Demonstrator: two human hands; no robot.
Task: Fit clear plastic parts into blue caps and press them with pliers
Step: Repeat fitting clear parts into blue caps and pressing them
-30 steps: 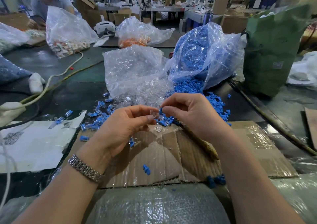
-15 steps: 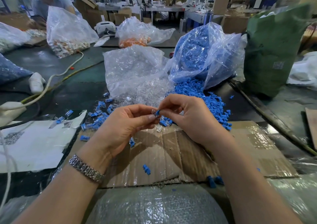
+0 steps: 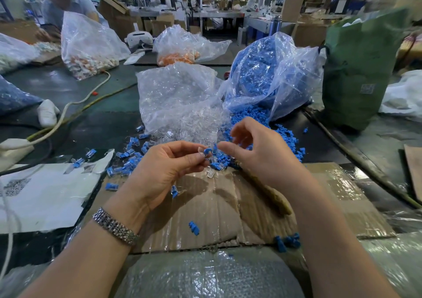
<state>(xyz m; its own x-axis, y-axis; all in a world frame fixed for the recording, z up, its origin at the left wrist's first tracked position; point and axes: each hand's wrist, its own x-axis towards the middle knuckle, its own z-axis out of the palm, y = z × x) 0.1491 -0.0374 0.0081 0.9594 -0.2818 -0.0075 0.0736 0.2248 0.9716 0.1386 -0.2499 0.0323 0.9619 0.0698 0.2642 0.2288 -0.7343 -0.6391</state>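
Note:
My left hand (image 3: 164,172) pinches a clear plastic part with a blue cap (image 3: 207,153) on it between thumb and fingertips, above the cardboard sheet (image 3: 331,197). My right hand (image 3: 262,153) is just right of it, fingers spread and curled, thumb tip beside the cap, holding nothing I can make out. Behind the hands, loose clear parts (image 3: 196,124) spill from a clear bag (image 3: 175,92) and loose blue caps (image 3: 285,138) spill from a bag of blue caps (image 3: 269,74). Several assembled pieces (image 3: 127,158) lie at the left. A tan handle-like object (image 3: 271,195) lies under my right wrist.
A white paper sheet (image 3: 43,197) lies at the left, with a white cable (image 3: 68,110) behind it. A green sack (image 3: 358,69) stands at the right. Bags of orange and mixed parts (image 3: 91,46) sit farther back, where another person works. Bubble wrap (image 3: 205,277) covers the near edge.
My right hand has opened and drawn slightly right and up from the cap, which stays in my left fingertips. Earlier both hands pinched the piece together.

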